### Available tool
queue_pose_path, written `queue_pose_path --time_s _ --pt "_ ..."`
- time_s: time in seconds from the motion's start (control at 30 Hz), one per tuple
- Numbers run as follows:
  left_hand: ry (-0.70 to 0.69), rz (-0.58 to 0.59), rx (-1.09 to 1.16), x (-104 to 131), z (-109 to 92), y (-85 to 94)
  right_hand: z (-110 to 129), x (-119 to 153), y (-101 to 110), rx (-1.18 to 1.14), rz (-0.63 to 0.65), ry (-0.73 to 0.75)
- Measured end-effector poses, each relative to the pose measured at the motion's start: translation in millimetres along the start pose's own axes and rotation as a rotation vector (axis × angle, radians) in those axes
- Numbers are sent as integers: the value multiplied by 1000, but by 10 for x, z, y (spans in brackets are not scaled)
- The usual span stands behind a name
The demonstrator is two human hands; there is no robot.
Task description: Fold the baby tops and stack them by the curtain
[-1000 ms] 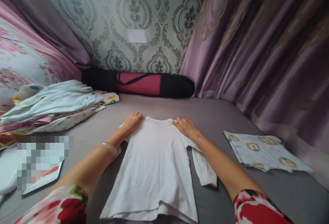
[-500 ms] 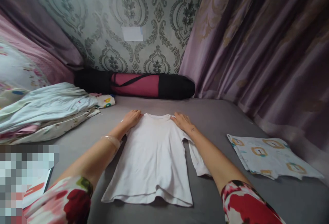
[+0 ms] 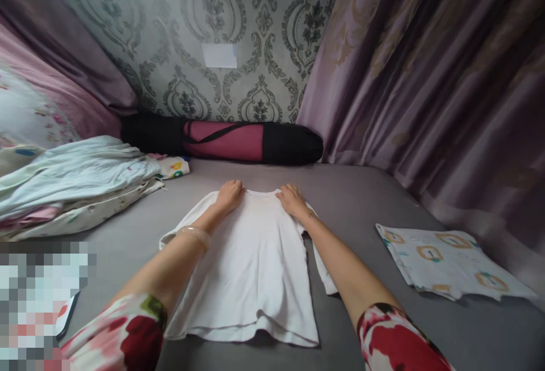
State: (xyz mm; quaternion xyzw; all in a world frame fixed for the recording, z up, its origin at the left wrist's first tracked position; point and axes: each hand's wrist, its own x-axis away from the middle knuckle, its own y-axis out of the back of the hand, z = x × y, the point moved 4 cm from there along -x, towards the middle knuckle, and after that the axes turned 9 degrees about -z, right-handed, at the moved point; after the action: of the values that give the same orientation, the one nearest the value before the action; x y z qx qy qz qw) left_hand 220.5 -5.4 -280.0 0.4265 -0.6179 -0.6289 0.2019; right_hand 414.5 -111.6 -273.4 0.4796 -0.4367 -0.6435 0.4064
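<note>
A white long-sleeved shirt [image 3: 255, 269] lies spread flat, its collar away from me and its hem towards me, slightly rippled. At the left side of the collar, my left hand [image 3: 231, 194] is closed on the shoulder cloth. My right hand [image 3: 292, 198] is likewise closed on the cloth at the right side of the collar. My fingertips are partly hidden behind the hands. Both forearms cross over the sleeves and cover parts of them.
The shirt lies on a grey sheet [image 3: 344, 189]. Loose clothes [image 3: 85, 172] are heaped at left; a folded printed cloth [image 3: 451, 263] lies at right. A black and maroon roll-shaped bag [image 3: 225, 141] rests against the wall. Purple curtains [image 3: 383, 76] hang at right.
Both hands have moved inward along the shoulders, closer to the collar. More of the left sleeve now shows beside my left forearm. The shirt's body has barely shifted.
</note>
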Motion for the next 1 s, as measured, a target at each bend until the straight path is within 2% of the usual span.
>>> queue_pose_path --time_s 0.23,0.37,0.5,0.6,0.7,0.83,0.9,1.0 --pt "54 -88 -50 8 103 -148 -42 -8 -115 26 -40 19" --pt "103 -140 -139 28 70 -116 -35 -6 -125 -12 -51 -10" --pt "71 -150 -210 66 -45 23 -111 -76 -3 -254 33 -89" --pt "19 -131 -182 129 -124 139 -354 -18 240 -367 36 -147" --pt "-46 -106 -122 208 -221 231 -731 321 503 -401 -6 -233" --pt "-175 -21 -10 263 -518 267 -1166 1103 653 -541 93 -554" --pt "-260 7 72 258 -756 252 -1225 1461 693 -548 161 -624" --pt "-374 41 191 231 -1138 173 -1143 1822 745 -388 274 -586"
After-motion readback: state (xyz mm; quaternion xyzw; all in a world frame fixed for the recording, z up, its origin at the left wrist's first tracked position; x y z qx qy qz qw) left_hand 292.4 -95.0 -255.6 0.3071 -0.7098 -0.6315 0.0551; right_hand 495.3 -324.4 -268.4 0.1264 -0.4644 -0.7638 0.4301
